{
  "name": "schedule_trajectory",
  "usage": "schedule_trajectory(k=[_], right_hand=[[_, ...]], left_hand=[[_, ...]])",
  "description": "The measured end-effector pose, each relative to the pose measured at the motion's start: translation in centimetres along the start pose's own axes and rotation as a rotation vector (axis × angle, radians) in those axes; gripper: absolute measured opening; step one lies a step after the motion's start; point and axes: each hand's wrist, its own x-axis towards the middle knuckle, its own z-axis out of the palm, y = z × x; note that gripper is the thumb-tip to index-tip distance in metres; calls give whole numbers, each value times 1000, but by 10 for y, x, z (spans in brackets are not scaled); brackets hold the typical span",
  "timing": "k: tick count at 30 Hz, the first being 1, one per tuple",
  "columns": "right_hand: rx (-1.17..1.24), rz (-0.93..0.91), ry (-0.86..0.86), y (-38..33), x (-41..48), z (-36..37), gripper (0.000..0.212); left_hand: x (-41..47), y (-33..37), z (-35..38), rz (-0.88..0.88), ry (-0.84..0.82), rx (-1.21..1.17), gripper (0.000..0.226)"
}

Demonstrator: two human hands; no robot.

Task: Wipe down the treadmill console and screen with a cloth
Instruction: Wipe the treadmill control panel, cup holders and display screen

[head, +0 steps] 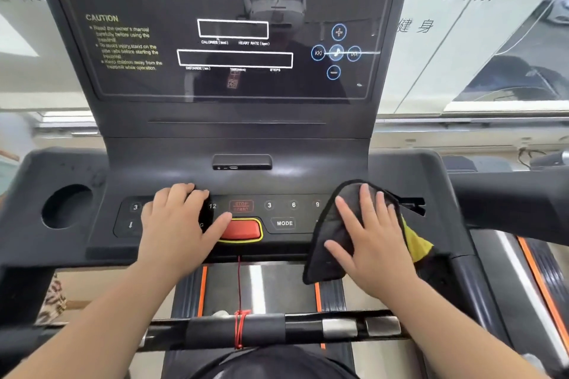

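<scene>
A black handlebar point(277, 329) runs across the bottom, closest to us, with a red cord point(239, 328) tied around its middle. The cord goes up to the red safety key point(240, 230) at the front edge of the console point(400, 169).

The right hand point(374, 237) lies flat with its fingers spread on a dark grey cloth point(331, 234). The hand is not squeezing the cloth, just pressing down on it. The cloth sits on the right part of the button panel and hangs a little over the front edge of the console (a yellow bit point(417, 243) peeks out on the right side of the hand). It covers the buttons past the 9.

The left hand point(180, 224) rests open on the left part of the button panel, holding nothing. Its thumb touches the left side of the red safety key. The MODE button point(284, 223) is between the two hands.

A round cup hole point(66, 206) is near the left edge of the console. The big dark screen point(234, 24) stands up at the back, with white boxes and yellow caution words on it. No hand or cloth touches the screen.
</scene>
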Motion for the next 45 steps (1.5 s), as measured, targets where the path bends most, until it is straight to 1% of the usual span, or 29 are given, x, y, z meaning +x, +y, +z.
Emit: schedule_trajectory(k=[2, 3, 5, 8, 10, 12, 14, 18, 19, 21, 23, 26, 30, 33, 35, 36, 37, 39, 40, 41, 42, 43, 45], right_hand=[[-13, 71, 9, -13, 7, -3, 82], [-18, 66, 23, -24, 9, -4, 82], [-10, -26, 34, -50, 11, -6, 83], [56, -242, 25, -84, 5, -2, 81], [72, -340, 18, -92, -4, 1, 79], [50, -365, 39, -80, -10, 3, 77], [36, -254, 27, -53, -10, 3, 79], [69, 112, 2, -4, 4, -2, 85], [73, 167, -6, -3, 8, -3, 87], [60, 199, 7, -15, 15, -5, 93], [37, 144, 9, -41, 18, -8, 94], [56, 11, -2, -81, 25, -8, 91], [66, -152, -11, -120, 29, -6, 88], [38, -302, -7, -117, 17, -3, 85], [14, -341, -13, -100, 6, -2, 80], [7, -297, -15, -90, 3, -2, 80], [12, -200, -18, -82, 1, -3, 81], [63, 77, -28, -78, 3, -8, 87], [93, 195, -28, -84, 7, -10, 92], [118, 274, -27, -95, 12, -14, 97], [139, 309, -33, -108, 18, -16, 102], [151, 297, -46, -122, 25, -19, 105], [141, 176, -83, -151, 36, -25, 105]], left_hand=[[1, 1, 0, -11, 21, -16, 69], [1, 2, 0, -17, 32, -20, 66], [2, 4, 0, -25, 47, -23, 63], [5, 6, -1, -41, 38, -19, 61], [6, 6, -1, -39, 36, -17, 60], [6, 5, -2, -33, 43, -27, 60], [5, 3, -2, -25, 41, -33, 59], [3, 3, -6, -22, -4, -38, 63], [2, 3, -8, -21, -19, -42, 65], [2, 0, -12, -2, -42, -49, 70], [3, -6, -17, 33, -76, -48, 73], [4, -20, -23, 111, -136, -64, 73], [5, -46, -24, 194, -101, -69, 63], [8, -64, -23, 232, -80, -33, 59], [11, -80, -23, 254, -66, -11, 58], [14, -89, -23, 252, -65, -1, 58], [15, -98, -23, 245, -63, 7, 59], [17, -116, -24, 231, -52, 2, 61], [18, -125, -25, 231, -46, -8, 62], [19, -134, -26, 234, -43, -18, 62], [20, -142, -27, 243, -46, -28, 63], [21, -150, -27, 258, -53, -36, 63], [22, -162, -27, 305, -74, -48, 63]])
